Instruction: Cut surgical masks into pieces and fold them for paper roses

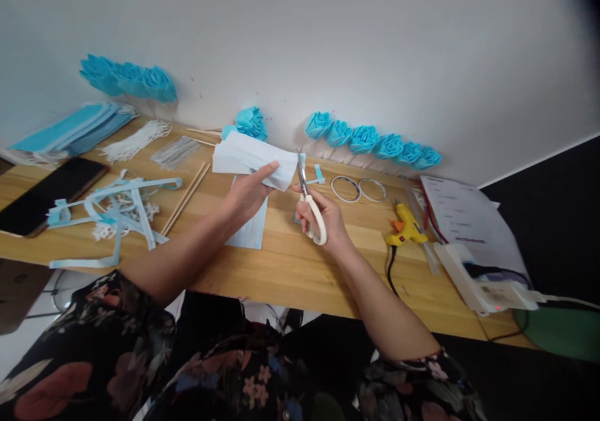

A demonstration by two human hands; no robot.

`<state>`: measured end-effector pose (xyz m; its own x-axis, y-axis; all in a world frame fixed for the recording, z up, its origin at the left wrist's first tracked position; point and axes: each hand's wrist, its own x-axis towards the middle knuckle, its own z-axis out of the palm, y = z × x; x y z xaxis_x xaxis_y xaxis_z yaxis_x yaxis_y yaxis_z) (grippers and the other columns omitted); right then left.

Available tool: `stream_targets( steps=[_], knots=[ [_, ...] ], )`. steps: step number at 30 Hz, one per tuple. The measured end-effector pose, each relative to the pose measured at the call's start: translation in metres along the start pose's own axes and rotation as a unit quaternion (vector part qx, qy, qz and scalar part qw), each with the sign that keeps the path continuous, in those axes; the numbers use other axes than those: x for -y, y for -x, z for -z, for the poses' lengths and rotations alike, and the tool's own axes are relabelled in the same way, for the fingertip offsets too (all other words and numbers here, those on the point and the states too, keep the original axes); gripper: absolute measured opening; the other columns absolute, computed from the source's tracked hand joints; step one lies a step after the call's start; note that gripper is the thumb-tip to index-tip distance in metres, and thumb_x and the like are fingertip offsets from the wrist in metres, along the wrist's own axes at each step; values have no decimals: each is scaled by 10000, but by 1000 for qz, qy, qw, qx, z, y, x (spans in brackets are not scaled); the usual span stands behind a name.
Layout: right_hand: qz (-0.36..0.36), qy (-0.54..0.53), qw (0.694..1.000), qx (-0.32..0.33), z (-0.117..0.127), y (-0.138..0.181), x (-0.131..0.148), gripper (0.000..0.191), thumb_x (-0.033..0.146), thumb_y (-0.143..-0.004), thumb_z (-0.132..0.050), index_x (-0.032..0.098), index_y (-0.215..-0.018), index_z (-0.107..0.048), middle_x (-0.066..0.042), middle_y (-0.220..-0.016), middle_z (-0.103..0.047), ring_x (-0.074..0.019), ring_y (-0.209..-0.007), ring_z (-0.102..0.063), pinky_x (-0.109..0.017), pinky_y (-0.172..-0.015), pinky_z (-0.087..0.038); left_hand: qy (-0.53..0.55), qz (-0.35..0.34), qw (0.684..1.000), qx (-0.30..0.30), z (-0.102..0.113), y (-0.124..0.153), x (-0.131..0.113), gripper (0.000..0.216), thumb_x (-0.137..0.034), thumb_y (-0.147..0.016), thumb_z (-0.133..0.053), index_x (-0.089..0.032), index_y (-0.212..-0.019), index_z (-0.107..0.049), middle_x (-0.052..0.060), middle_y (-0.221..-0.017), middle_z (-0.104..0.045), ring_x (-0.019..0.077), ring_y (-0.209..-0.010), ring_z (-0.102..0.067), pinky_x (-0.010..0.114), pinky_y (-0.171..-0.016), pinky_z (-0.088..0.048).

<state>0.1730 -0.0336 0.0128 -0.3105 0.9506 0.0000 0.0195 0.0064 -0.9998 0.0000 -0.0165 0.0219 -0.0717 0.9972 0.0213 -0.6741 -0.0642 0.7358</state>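
Note:
My left hand (253,193) grips a pale sheet of face mask fabric (255,157), thumb on top and fingers underneath. White-handled scissors (315,212) are in my right hand (330,218), blades pointing away from me at the sheet's right edge. A sliver of light blue fabric shows just past the blades. Below my left hand, another pale blue mask sheet (250,228) lies on the table, partly covered by my forearm. A small blue offcut (319,174) rests right of the scissors.
Blue fabric flowers (363,138) on sticks lean along the wall, with more flowers (129,79) at left. Stacked masks (77,127), a phone (49,193), cut strips (135,212) and wooden sticks (186,199) occupy the left. Tape rings (345,188), a yellow glue gun (405,224) and a power strip (473,280) are right.

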Motion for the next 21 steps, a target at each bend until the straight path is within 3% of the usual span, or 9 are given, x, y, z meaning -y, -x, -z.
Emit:
stream_targets(
  steps=[5,9,12,16,21],
  knots=[
    [-14,-17,1000,-16,2,-1,0,625,534,-743,-782,153,-1225,-663,71,-594,-585,-49,-392,-464,-193,-369,-365,-4,-7,999,-36,6,-6,2,359,-197,-760,-808,-168,-1091,-673,44,-1058,-728,162,-951,-661,277,-831,-514],
    [-1,-37,999,-35,6,-2,2,615,580,-741,-778,169,-1185,-666,70,-593,-583,-53,-396,-471,-190,-361,-370,-48,12,999,6,5,-6,2,323,-301,-732,-848,-169,-975,-683,45,-965,-714,144,-784,-618,259,-646,-463],
    [1,-49,998,-47,7,-4,3,607,600,-731,-782,183,-1157,-665,75,-583,-578,-53,-391,-467,-185,-356,-370,-88,40,994,44,3,-4,2,276,-254,-684,-872,-156,-860,-684,31,-826,-675,116,-664,-544,254,-578,-411],
    [7,-52,997,-48,8,-5,3,598,617,-732,-778,189,-1134,-664,73,-585,-580,-55,-390,-466,-186,-355,-369,-117,49,990,54,1,-1,1,239,-191,-679,-836,-151,-872,-701,59,-864,-695,151,-721,-577,277,-612,-434],
    [19,-70,995,-71,11,-5,7,576,625,-730,-776,194,-1095,-664,73,-598,-572,-52,-402,-459,-186,-357,-362,-130,67,986,78,1,1,0,368,-201,-665,-827,-154,-1013,-714,96,-963,-728,195,-803,-625,299,-658,-475]
  ],
)
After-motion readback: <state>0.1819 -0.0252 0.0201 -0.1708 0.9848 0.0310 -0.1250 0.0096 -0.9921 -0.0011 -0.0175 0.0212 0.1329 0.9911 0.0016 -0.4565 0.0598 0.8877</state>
